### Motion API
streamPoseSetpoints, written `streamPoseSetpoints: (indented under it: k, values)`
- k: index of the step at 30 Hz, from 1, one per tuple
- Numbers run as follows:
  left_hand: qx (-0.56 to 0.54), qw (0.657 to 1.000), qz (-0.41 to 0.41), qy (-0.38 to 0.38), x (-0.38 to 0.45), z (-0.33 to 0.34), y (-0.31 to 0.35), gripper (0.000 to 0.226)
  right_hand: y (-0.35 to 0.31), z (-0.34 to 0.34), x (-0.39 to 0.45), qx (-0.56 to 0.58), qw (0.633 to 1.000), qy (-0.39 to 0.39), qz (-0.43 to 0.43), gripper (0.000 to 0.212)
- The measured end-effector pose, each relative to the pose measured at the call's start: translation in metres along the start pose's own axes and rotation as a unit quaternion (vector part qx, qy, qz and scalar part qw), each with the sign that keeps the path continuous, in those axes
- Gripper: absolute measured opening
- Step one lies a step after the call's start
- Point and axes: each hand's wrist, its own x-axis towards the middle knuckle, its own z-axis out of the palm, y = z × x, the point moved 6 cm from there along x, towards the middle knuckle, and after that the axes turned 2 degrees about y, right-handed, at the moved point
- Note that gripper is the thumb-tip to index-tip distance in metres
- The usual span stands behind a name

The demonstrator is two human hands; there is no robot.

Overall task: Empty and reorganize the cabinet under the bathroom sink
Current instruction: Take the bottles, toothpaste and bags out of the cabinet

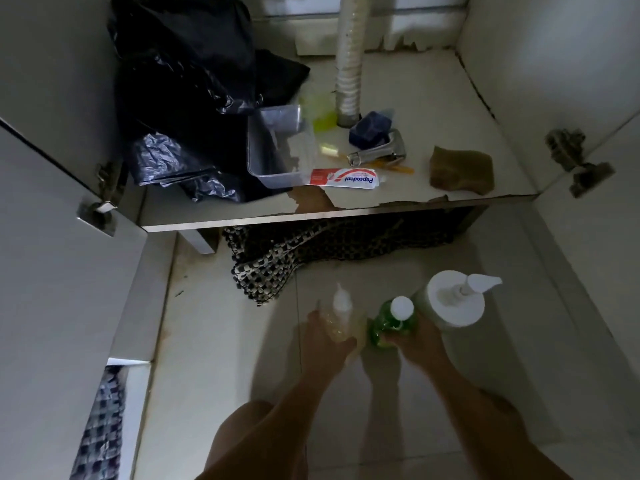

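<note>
The open cabinet floor (433,98) lies ahead, its front edge peeling. On it sit black plastic bags (180,98), a clear plastic tub (277,147), a toothpaste tube (343,177), a dark blue block (369,129), a metal fitting (381,152) and a brown sponge (462,169). Down on the tiled floor, my left hand (325,341) grips a small clear bottle (341,313) with a white nozzle. Beside it, my right hand (415,339) grips a green bottle (393,323) with a white cap. A white pump bottle (453,299) stands just right of the green one.
A corrugated drain pipe (349,64) drops to the cabinet floor, with a yellow-green item (322,112) beside it. A checkered mat (277,261) lies under the cabinet's front edge. Both cabinet doors (52,254) stand open at the sides. My knees frame the bottom.
</note>
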Motion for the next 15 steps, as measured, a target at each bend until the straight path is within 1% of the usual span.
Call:
streamPoseSetpoints:
  k: [4, 10, 15]
  values:
    - [-0.018, 0.999, 0.023, -0.015, 0.005, 0.009, 0.005, 0.084, -0.005, -0.008, 0.012, -0.003, 1.0, 0.009, -0.017, 0.046]
    - [0.003, 0.998, 0.042, -0.039, 0.007, 0.018, 0.006, 0.082, -0.011, -0.024, 0.035, 0.011, 1.0, -0.004, 0.018, 0.042]
    - [0.014, 0.997, 0.051, -0.047, 0.002, 0.023, 0.008, 0.083, 0.0, -0.038, 0.046, 0.036, 0.999, -0.017, 0.035, 0.052]
